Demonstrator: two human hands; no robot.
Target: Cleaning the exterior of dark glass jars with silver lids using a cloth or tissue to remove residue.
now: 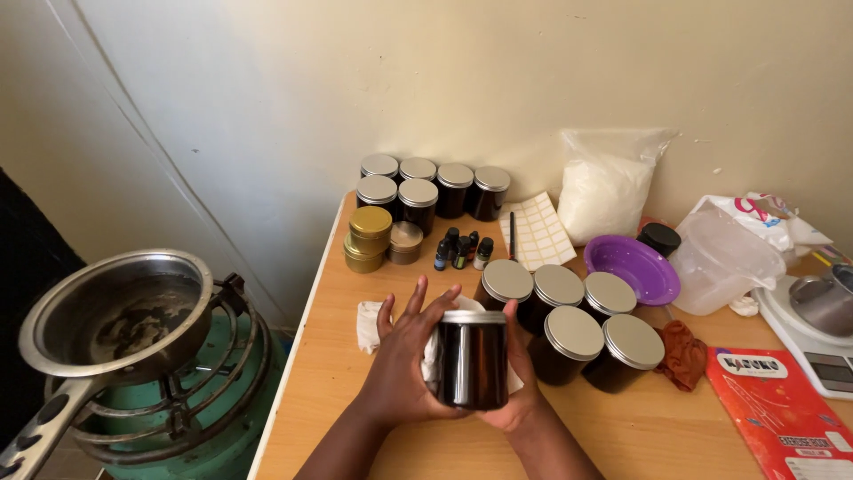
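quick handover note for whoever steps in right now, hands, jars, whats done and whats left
Left hand and right hand together hold a dark glass jar with no lid, a white cloth against it.
Five lidded dark jars stand just right of it; six more at the wall, by gold tins.
Done: those eleven are capped.
Left: the held jar has no lid yet.

A glossy dark glass jar (473, 364) with a brushed metal lid is seen against white cloth (431, 356). The surface (329, 356) is smooth, matt wood. A shiny purple plastic bowl (633, 267), gold metal tins (369, 238) and a dull steel pan (115, 311) are shown.
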